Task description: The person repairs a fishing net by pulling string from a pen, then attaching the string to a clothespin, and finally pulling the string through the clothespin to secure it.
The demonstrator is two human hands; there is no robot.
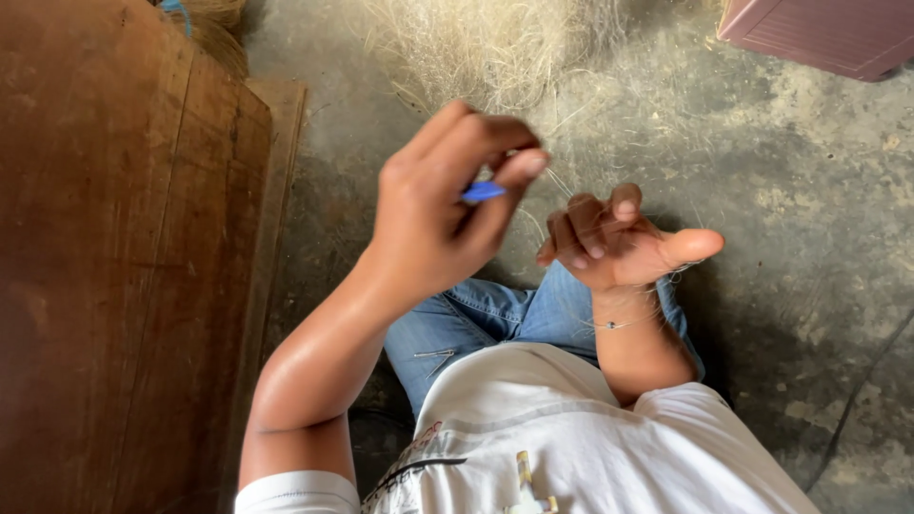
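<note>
My left hand (433, 214) is raised in front of me, fingers pinched on a small blue object (483, 192). My right hand (619, 243) is held beside it, palm up with the fingers curled in and the thumb pointing right; thin pale fibre strands (562, 186) run between its fingers and trail over the wrist. A thin bracelet sits on that wrist. Both hands hover above my knees in blue jeans (495, 319). I cannot tell exactly what the blue object is.
A heap of pale dry fibre (486, 43) lies on the concrete floor (781, 190) ahead. A brown wooden board (124, 257) fills the left side. A maroon box corner (828, 33) shows at top right. Coiled rope (214, 24) lies at top left.
</note>
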